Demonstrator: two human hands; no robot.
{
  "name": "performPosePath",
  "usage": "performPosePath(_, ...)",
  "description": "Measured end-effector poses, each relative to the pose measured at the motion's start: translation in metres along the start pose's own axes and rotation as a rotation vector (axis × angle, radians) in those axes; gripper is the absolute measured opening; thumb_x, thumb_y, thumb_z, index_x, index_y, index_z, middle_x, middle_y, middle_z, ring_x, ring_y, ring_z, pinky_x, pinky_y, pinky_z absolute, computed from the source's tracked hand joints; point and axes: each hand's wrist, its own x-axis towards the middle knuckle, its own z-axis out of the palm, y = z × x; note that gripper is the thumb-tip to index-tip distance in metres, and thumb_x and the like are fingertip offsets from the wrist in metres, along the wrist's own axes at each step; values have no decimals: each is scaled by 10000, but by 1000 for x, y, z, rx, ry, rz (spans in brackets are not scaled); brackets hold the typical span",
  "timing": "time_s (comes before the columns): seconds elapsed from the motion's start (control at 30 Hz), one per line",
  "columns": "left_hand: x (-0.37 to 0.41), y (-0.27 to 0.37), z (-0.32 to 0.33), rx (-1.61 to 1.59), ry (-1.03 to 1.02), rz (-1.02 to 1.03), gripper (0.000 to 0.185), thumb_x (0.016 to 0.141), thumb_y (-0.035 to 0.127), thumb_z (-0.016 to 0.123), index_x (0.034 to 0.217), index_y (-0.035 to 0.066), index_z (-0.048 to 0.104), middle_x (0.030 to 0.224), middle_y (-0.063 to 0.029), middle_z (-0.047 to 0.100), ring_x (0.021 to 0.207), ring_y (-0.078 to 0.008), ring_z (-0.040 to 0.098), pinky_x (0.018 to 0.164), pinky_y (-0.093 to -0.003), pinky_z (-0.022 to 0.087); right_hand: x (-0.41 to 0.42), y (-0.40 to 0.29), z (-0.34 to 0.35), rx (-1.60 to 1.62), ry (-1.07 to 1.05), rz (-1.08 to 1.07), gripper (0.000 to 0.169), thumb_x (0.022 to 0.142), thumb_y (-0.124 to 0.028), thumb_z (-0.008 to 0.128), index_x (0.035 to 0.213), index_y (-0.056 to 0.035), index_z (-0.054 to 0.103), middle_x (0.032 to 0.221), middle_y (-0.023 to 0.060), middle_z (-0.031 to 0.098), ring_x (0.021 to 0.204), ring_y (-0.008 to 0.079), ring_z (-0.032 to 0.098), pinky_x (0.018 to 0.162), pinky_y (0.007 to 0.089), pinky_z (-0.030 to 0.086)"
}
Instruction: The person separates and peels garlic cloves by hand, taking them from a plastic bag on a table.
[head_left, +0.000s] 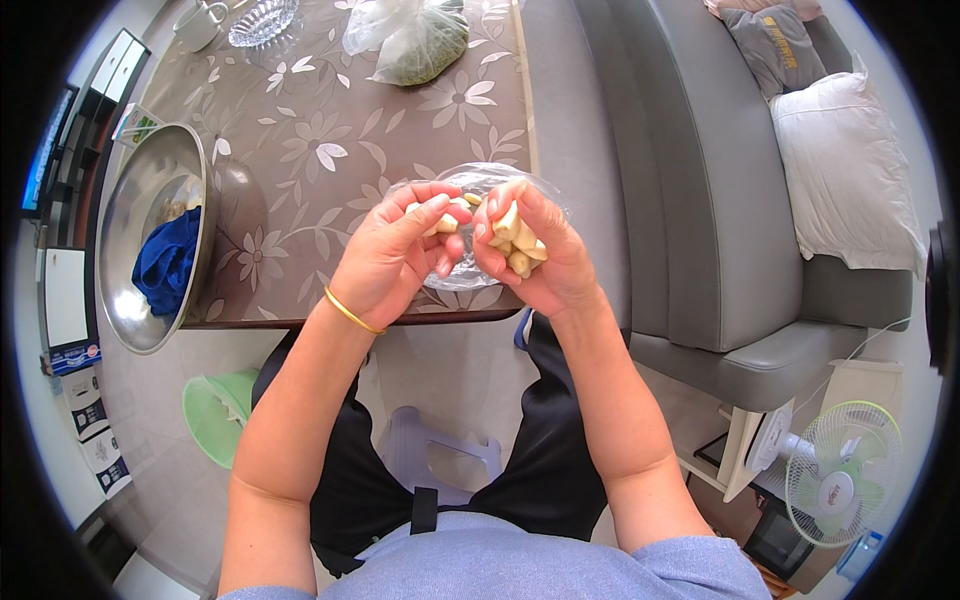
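Note:
Several pale, peeled pieces (520, 244), which look like garlic cloves, are cupped in my right hand (551, 247). My left hand (397, 247) pinches more of these pale pieces (444, 223) between thumb and fingers. Both hands are close together over the table's near edge, fingertips almost meeting. Beneath them lies a clear plastic bag (480, 281), partly hidden by the hands. A pale clove (472, 199) shows between the hands, above the plastic. A gold-coloured bangle (352, 311) circles my left wrist.
A steel basin (116, 247) with a blue cloth (169, 262) stands at the table's left edge. Farther back are a tied plastic bag of green contents (424, 45), a glass dish (262, 22) and a white mug (199, 26). A grey sofa (720, 225) borders the right. A green bin (214, 416) is below.

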Motion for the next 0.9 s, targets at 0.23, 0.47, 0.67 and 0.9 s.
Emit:
performPosePath(0.23, 0, -3, 0, 51, 20, 46, 221, 975, 122, 560, 1158, -2, 577, 974, -61, 649, 758, -105, 573, 662, -271, 469, 0, -1, 9, -159, 150, 83, 151, 986, -199, 577, 978, -54, 620, 901, 72, 628, 744, 123, 571, 477, 207, 375)
performPosePath(0.47, 2, -1, 15, 105, 141, 78, 265, 984, 145, 565, 1200, -7, 574, 904, -34, 624, 710, -77, 547, 629, -248, 448, 1, -1, 7, -183, 328, 101, 129, 951, -213, 656, 986, -89, 647, 847, 1, 619, 690, 66, 558, 500, 204, 376)
performPosePath(0.67, -2, 1, 12, 200, 101, 65, 215, 1010, 223, 573, 1108, 40, 628, 757, 18, 591, 524, -40, 418, 524, -230, 384, 2, 1, 6, -208, 335, 75, 156, 952, -238, 668, 973, -89, 629, 830, -6, 601, 679, 67, 537, 494, 203, 371)
performPosePath(0.9, -1, -4, 14, 297, 170, 111, 196, 1003, 265, 600, 980, 75, 641, 653, 60, 488, 525, -23, 384, 506, -207, 358, 4, 2, 17, -377, 321, 68, 270, 925, -205, 705, 1157, -79, 646, 810, -29, 580, 657, 32, 511, 490, 192, 369)
